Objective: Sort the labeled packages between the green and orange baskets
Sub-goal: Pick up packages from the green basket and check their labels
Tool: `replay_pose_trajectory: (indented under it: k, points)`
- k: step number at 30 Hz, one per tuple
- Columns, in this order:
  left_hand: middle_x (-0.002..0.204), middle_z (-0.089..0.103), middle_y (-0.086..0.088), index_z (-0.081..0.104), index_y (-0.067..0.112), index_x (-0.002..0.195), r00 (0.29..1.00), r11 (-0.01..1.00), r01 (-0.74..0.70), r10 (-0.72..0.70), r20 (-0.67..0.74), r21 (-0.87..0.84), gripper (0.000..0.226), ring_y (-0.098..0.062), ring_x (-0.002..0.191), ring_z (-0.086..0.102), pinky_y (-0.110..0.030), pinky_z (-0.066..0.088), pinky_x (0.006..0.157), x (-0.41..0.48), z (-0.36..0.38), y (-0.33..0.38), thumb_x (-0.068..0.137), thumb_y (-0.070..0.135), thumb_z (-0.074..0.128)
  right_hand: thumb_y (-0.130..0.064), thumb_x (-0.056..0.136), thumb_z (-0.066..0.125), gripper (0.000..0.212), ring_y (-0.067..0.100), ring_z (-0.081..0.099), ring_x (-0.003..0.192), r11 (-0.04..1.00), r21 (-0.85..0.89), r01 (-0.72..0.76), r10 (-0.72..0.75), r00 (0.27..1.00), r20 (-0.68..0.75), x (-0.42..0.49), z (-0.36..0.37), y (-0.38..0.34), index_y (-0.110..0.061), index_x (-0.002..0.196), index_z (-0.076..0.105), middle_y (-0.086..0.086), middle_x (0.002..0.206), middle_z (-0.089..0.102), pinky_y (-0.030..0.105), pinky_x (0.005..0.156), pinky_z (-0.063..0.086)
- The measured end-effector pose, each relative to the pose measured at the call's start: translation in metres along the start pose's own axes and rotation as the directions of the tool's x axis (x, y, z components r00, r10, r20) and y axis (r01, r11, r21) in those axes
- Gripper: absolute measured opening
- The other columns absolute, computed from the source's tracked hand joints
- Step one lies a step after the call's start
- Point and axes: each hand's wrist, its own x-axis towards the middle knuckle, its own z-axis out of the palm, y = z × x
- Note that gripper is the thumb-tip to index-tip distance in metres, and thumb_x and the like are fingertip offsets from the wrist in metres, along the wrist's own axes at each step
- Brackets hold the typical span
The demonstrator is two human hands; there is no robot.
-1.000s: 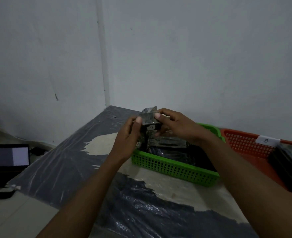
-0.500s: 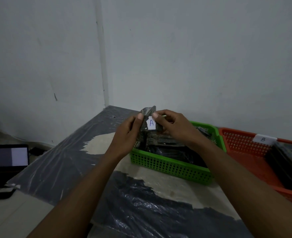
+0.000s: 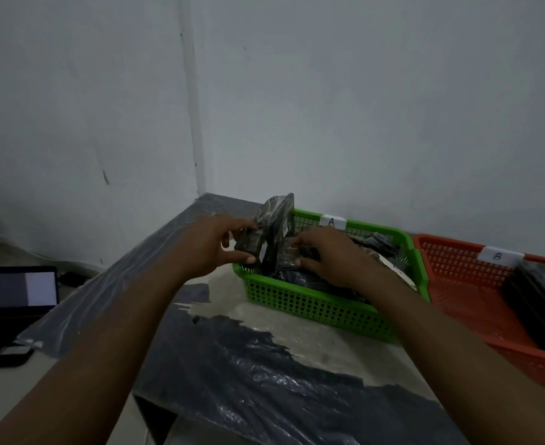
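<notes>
- A dark plastic-wrapped package [image 3: 272, 232] stands nearly on edge at the left end of the green basket [image 3: 316, 305], its top corner rising above the rim; I can't read its label from here.
- The left hand [image 3: 213, 248] pinches the package's left side, thumb low and fingers curled over the upper edge.
- The right hand [image 3: 332, 255] reaches into the basket just beside it, fingertips on the wrapped packages lying there; whether it grips one or only steadies them I cannot tell.
- That basket carries a white tag marked A [image 3: 331, 221] on its far rim; the orange basket [image 3: 476, 303] next to it on the right carries a tag marked B [image 3: 497, 255] and holds a dark package [image 3: 541, 297].
- To do this well, I'd say tilt the package until the label faces up, and read it before letting go.
- If it reads A, lay it flat to the left so it doesn't bury unsorted ones.
- The wrap looks slippery, so keep the pinch firm.
</notes>
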Motion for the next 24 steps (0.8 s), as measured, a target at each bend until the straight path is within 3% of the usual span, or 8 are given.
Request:
replay_pose_trajectory:
  k: [3, 6, 9, 11, 13, 18, 24]
  points:
    - [0.101, 0.061, 0.011, 0.057, 0.035, 0.138, 0.988, 0.991, 0.011, -0.031, 0.153, 0.133, 0.066, -0.006, 0.077, 0.053, -0.029, 0.040, 0.068, 0.006, 0.005, -0.003, 0.078, 0.050, 0.079, -0.036, 0.095, 0.064, 0.043, 0.026, 0.057, 0.114, 0.988, -0.152, 0.022, -0.010, 0.997, 0.080, 0.003, 0.003, -0.001, -0.026, 0.137, 0.059, 0.006, 0.124, 0.061, 0.042, 0.094, 0.050]
    - [0.119, 0.064, 0.002, 0.052, 0.036, 0.143, 0.963, 0.975, -0.002, -0.058, 0.263, 0.224, 0.068, -0.012, 0.089, 0.053, -0.028, 0.037, 0.073, 0.012, 0.013, -0.004, 0.082, 0.056, 0.073, -0.034, 0.096, 0.064, 0.043, 0.027, 0.053, 0.121, 0.982, -0.191, 0.014, 0.003, 0.996, 0.091, 0.005, 0.004, 0.000, -0.028, 0.138, 0.057, 0.007, 0.130, 0.058, 0.042, 0.097, 0.049]
    - [0.119, 0.065, -0.001, 0.055, 0.030, 0.141, 0.946, 0.980, -0.022, -0.044, 0.320, 0.200, 0.065, -0.009, 0.088, 0.052, -0.018, 0.034, 0.065, 0.016, 0.021, 0.000, 0.086, 0.064, 0.062, -0.034, 0.097, 0.062, 0.042, 0.027, 0.049, 0.125, 0.974, -0.228, 0.015, 0.007, 0.995, 0.097, 0.006, 0.005, 0.001, -0.030, 0.138, 0.056, 0.006, 0.132, 0.055, 0.042, 0.098, 0.048]
    - [0.111, 0.069, -0.002, 0.062, 0.027, 0.135, 0.957, 0.984, -0.035, -0.017, 0.288, 0.175, 0.054, -0.010, 0.083, 0.056, -0.015, 0.033, 0.061, 0.017, 0.026, 0.003, 0.091, 0.059, 0.058, -0.036, 0.098, 0.060, 0.042, 0.028, 0.048, 0.126, 0.970, -0.242, 0.016, 0.011, 0.994, 0.108, 0.005, 0.006, 0.001, -0.030, 0.139, 0.055, 0.006, 0.133, 0.054, 0.043, 0.098, 0.048]
    - [0.107, 0.071, -0.001, 0.066, 0.027, 0.130, 0.971, 0.975, -0.048, -0.005, 0.239, 0.216, 0.044, -0.014, 0.084, 0.062, -0.022, 0.039, 0.064, 0.017, 0.030, 0.003, 0.095, 0.051, 0.058, -0.035, 0.098, 0.059, 0.043, 0.029, 0.048, 0.126, 0.970, -0.243, 0.015, 0.016, 0.992, 0.124, 0.007, 0.006, 0.001, -0.029, 0.139, 0.054, 0.006, 0.134, 0.053, 0.043, 0.099, 0.048]
    - [0.103, 0.073, 0.000, 0.067, 0.030, 0.129, 0.981, 0.968, -0.028, -0.022, 0.191, 0.251, 0.040, -0.018, 0.086, 0.066, -0.028, 0.048, 0.072, 0.014, 0.034, 0.003, 0.095, 0.049, 0.058, -0.035, 0.091, 0.070, 0.059, 0.031, 0.044, 0.130, 0.953, -0.298, -0.054, 0.100, 0.985, 0.140, 0.011, -0.004, 0.004, -0.021, 0.143, 0.045, 0.009, 0.142, 0.048, 0.043, 0.103, 0.044]
    - [0.098, 0.072, 0.004, 0.070, 0.035, 0.122, 0.990, 0.951, 0.017, -0.059, 0.128, 0.309, 0.038, -0.019, 0.089, 0.066, -0.036, 0.053, 0.086, 0.010, 0.037, 0.013, 0.096, 0.055, 0.051, -0.032, 0.087, 0.075, 0.063, 0.029, 0.055, 0.123, 0.962, -0.251, -0.110, 0.164, 0.965, 0.205, 0.012, -0.015, 0.014, -0.019, 0.140, 0.045, 0.008, 0.141, 0.056, 0.032, 0.089, 0.043]
